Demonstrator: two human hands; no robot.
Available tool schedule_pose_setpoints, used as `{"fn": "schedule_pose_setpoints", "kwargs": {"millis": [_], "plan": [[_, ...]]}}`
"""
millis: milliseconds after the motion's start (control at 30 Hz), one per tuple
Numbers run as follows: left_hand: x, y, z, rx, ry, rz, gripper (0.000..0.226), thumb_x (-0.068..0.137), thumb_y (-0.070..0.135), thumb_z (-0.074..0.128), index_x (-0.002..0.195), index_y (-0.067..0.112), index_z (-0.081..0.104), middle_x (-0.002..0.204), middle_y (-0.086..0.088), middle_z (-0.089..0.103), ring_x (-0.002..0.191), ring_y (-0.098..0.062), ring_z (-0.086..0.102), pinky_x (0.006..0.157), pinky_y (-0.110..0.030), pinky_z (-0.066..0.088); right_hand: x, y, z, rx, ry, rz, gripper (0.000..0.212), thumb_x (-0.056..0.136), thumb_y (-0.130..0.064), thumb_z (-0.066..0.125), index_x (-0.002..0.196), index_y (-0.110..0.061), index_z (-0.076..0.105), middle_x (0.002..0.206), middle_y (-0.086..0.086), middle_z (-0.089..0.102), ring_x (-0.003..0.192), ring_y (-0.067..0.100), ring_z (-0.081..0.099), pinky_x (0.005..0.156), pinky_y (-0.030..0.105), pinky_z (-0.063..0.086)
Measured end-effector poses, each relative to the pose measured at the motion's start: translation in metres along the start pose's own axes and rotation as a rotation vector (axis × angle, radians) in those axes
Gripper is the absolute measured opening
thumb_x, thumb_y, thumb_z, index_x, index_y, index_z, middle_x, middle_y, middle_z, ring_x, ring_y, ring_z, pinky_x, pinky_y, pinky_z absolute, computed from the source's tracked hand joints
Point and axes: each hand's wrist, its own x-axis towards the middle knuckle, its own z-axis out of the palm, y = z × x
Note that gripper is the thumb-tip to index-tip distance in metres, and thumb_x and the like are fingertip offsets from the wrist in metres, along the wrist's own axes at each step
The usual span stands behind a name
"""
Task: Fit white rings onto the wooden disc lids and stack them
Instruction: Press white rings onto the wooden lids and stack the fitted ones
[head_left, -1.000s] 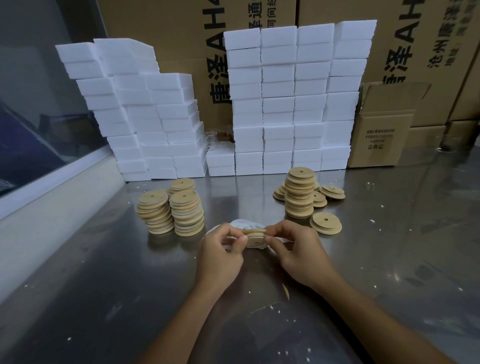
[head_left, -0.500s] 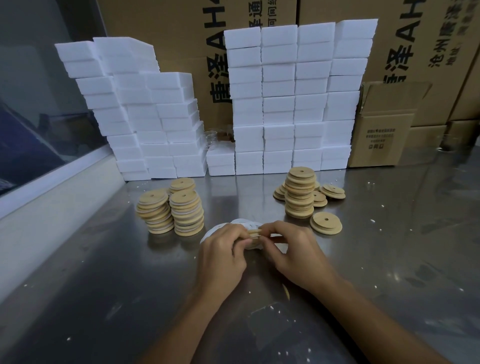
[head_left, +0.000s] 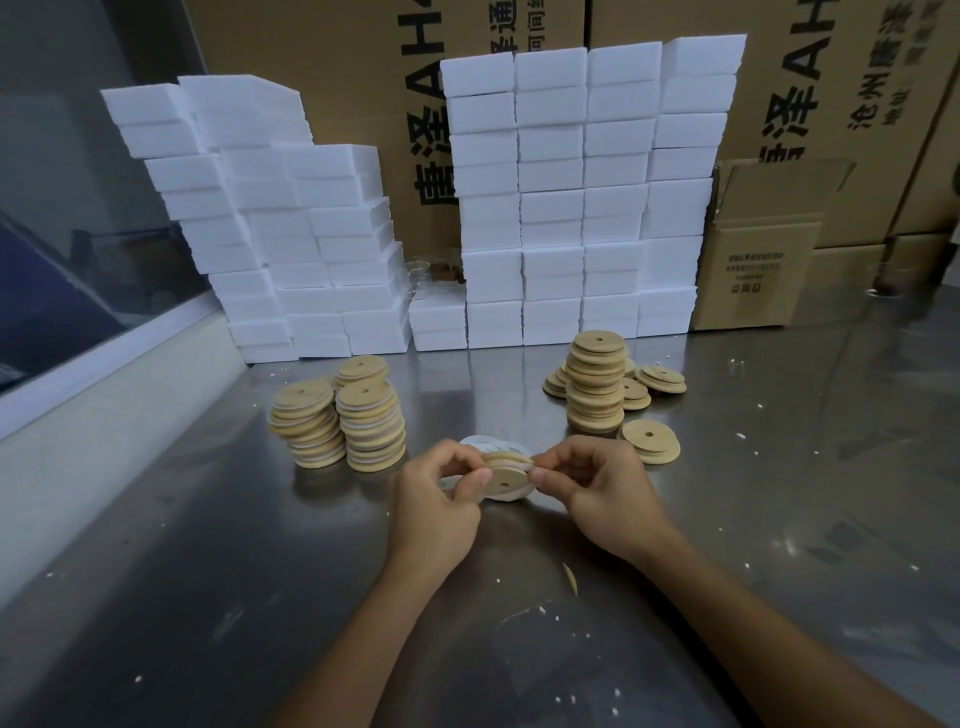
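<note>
We see the left hand (head_left: 434, 512) and right hand (head_left: 605, 493) both pinching one wooden disc lid (head_left: 506, 475) by its rim, just above the counter (head_left: 208, 571). We judge the lid light and stiff and the white ring (head_left: 511, 493) stretchy: hold the edges.

Large black characters "唐泽 AH" are printed on the big cardboard boxes (head_left: 374, 104) at the back. "沧州" is read on the right-hand box (head_left: 857, 78). Print on the small box (head_left: 753, 270) is too small to be read.

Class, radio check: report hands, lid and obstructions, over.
Left hand and right hand both pinching one wooden lid, white ring around its edge. Finished stacks at left. Nothing in the way.
</note>
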Motion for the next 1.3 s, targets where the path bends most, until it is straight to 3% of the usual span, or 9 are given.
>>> {"fn": "schedule_pose_setpoints", "kwargs": {"millis": [100,200,433,500,600,800,967,1167,1300], "plan": [[0.001,0.0,0.0,-0.006,-0.004,-0.014,0.028,0.075,0.008,0.073,0.074,0.034,0.065,0.079,0.017,0.07,0.08,-0.005,0.069,0.075,-0.028,0.056,0.001,0.0,-0.002,-0.015,-0.018,0.015,0.007,0.082,-0.003,0.078,0.081,-0.01,0.076,0.084,0.004,0.078,0.081,0.021,0.074,0.084,0.045,0.06],[0.002,0.0,-0.001,-0.034,-0.004,-0.056,0.037,0.077,-0.001,0.074,0.073,0.035,0.066,0.078,0.015,0.071,0.079,-0.004,0.069,0.073,-0.019,0.054,0.001,0.0,-0.002,-0.039,-0.031,-0.013,0.005,0.084,-0.008,0.078,0.085,-0.012,0.076,0.088,-0.002,0.077,0.08,0.012,0.073,0.081,0.031,0.06],[0.002,-0.003,0.001,-0.242,-0.046,-0.262,0.033,0.082,-0.009,0.067,0.065,0.019,0.064,0.076,-0.013,0.071,0.077,-0.026,0.073,0.07,-0.043,0.062,-0.001,0.001,0.0,-0.015,0.002,-0.039,0.006,0.085,-0.012,0.077,0.084,-0.016,0.074,0.082,-0.005,0.077,0.077,0.007,0.073,0.072,0.018,0.054],[0.001,-0.002,0.001,-0.19,-0.061,-0.218,0.033,0.082,-0.009,0.066,0.069,0.021,0.063,0.075,-0.003,0.072,0.076,-0.019,0.072,0.073,-0.042,0.061,-0.002,0.002,0.0,-0.084,0.035,-0.074,0.012,0.085,-0.013,0.077,0.083,-0.024,0.073,0.083,-0.01,0.076,0.08,0.003,0.071,0.073,0.017,0.055],[-0.002,0.003,0.002,0.004,-0.046,0.0,0.032,0.08,-0.003,0.067,0.077,0.028,0.065,0.08,0.014,0.069,0.081,-0.004,0.067,0.077,-0.019,0.052,-0.006,-0.001,0.002,-0.252,0.083,-0.232,0.007,0.087,-0.013,0.074,0.091,-0.018,0.074,0.092,-0.012,0.075,0.088,0.0,0.069,0.081,0.018,0.056],[-0.007,0.009,0.006,0.096,-0.035,0.176,0.021,0.081,0.004,0.072,0.079,0.024,0.068,0.079,0.016,0.068,0.083,-0.001,0.063,0.074,-0.007,0.043,-0.009,-0.006,0.006,-0.43,0.035,-0.396,0.012,0.091,-0.009,0.068,0.102,-0.012,0.071,0.107,-0.002,0.073,0.097,0.013,0.068,0.082,0.037,0.056],[-0.006,0.008,0.006,0.12,-0.008,0.132,0.025,0.079,0.006,0.075,0.074,0.029,0.065,0.079,0.019,0.067,0.081,-0.001,0.063,0.071,-0.008,0.044,-0.007,-0.004,0.011,-0.392,0.074,-0.31,0.005,0.089,-0.008,0.07,0.092,-0.011,0.07,0.09,-0.002,0.073,0.083,0.013,0.067,0.075,0.04,0.056],[-0.005,0.009,0.005,0.121,-0.005,0.143,0.033,0.079,0.004,0.074,0.071,0.034,0.06,0.078,0.019,0.066,0.08,-0.002,0.063,0.069,-0.008,0.043,-0.001,-0.001,0.008,-0.31,0.119,-0.155,0.012,0.085,-0.008,0.075,0.086,-0.019,0.077,0.08,-0.01,0.073,0.077,0.0,0.066,0.069,0.014,0.052],[-0.004,0.006,0.004,0.076,-0.002,0.114,0.031,0.077,0.002,0.074,0.074,0.03,0.062,0.078,0.017,0.067,0.081,-0.005,0.065,0.071,-0.014,0.049,0.0,-0.001,0.007,-0.246,0.084,-0.104,0.01,0.085,-0.009,0.076,0.087,-0.019,0.077,0.083,-0.014,0.073,0.079,-0.004,0.067,0.07,0.011,0.052]]}}
